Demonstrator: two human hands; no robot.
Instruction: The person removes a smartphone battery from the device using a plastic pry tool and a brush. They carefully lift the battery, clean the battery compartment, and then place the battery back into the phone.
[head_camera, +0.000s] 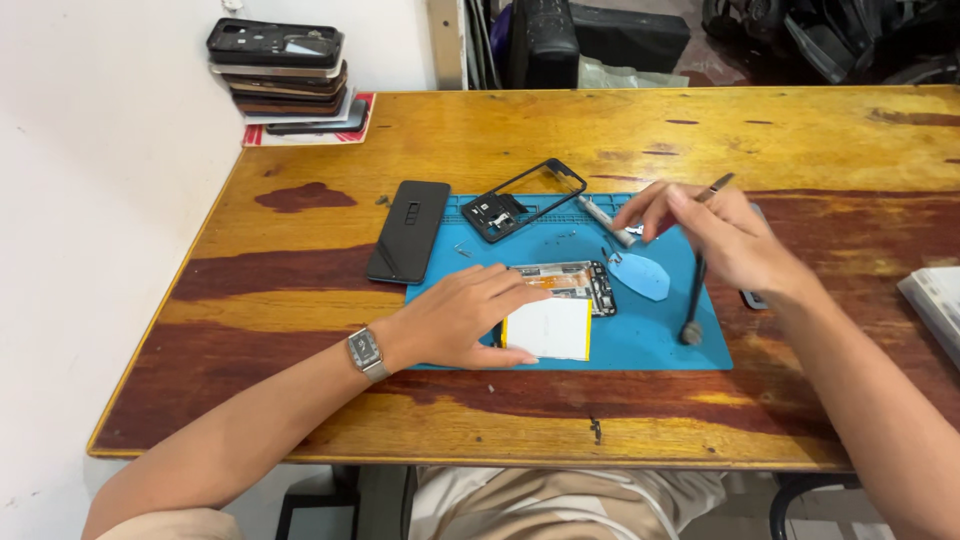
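A: Left hand (460, 318)?
B: Laid flat, fingers spread, on the opened phone (560, 308) — centred on the blue mat (650, 335).
A: Right hand (722, 235)?
B: Fingers pinched around a thin tool (716, 185) — held above the mat's right side.

Wooden table (800, 130) bears blue mat (650, 345), black phone (408, 231), phone stack (285, 75).

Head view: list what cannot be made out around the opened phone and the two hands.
- Opened phone: its left edge is hidden under the left hand.
- Right hand: the fingers blur; its grip on the thin tool is unclear.
- Tiny screws on the blue mat: too small to count.
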